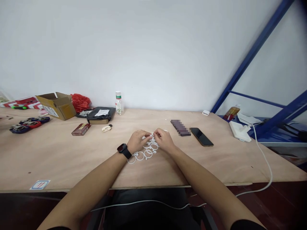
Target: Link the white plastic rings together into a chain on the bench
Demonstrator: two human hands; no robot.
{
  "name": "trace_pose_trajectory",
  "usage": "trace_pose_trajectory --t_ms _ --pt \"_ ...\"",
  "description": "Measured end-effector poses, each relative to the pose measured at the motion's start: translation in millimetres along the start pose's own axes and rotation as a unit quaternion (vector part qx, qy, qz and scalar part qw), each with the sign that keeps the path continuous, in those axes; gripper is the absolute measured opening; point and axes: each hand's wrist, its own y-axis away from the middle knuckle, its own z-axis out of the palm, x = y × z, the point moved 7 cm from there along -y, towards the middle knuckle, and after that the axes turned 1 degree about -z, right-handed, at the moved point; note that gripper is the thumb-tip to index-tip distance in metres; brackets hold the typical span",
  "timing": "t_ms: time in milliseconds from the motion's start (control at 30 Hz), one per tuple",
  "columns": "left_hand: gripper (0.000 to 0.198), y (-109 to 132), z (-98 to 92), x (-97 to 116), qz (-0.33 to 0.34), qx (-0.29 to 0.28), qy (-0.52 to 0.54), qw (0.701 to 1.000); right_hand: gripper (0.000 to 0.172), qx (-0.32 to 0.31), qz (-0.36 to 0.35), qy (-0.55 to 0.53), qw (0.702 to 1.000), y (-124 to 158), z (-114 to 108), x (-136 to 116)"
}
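Note:
A cluster of linked white plastic rings (145, 152) lies on the wooden table (72, 159) in front of me. My left hand (137, 140), with a black watch (123, 150) on its wrist, has its fingers pinched on the far end of the rings. My right hand (164, 139) meets it from the other side, fingers also pinched on the rings. Both hands rest on the table, fingertips almost touching.
A black phone (201, 136) and a blurred dark bar (180, 127) lie to the right. A white power strip (240, 131) with cable sits far right. To the left are a cardboard box (57, 105), a black parcel (100, 114), a small bottle (118, 103) and a red packet (81, 129).

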Motion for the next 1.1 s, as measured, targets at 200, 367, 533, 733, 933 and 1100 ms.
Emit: trace_pose_trajectory --t_ms 200,367,533,733,933,1100 --pt "0.017 0 -5.6 6 0.005 0.021 0.028 0.999 0.013 0.017 -0.022 -0.011 1.000 2 -2 -2" --pt "0.016 -1 -10.6 13 0.023 0.030 0.008 0.999 0.016 0.025 -0.054 0.030 0.998 4 -2 -8" --pt "0.020 -1 -11.5 15 0.025 0.022 -0.004 0.999 0.015 0.023 -0.044 0.014 0.999 4 -3 -9" --pt "0.025 0 -11.2 14 0.021 0.029 -0.005 0.999 0.016 0.031 -0.023 -0.013 0.999 4 -5 -9" --pt "0.025 -1 -6.4 3 0.006 0.016 -0.010 1.000 0.016 0.020 0.006 -0.055 0.998 2 -4 -3" --pt "0.018 -1 -1.4 -17 -0.010 -0.013 -0.084 0.996 0.023 0.004 0.026 0.002 1.000 -8 -19 26"
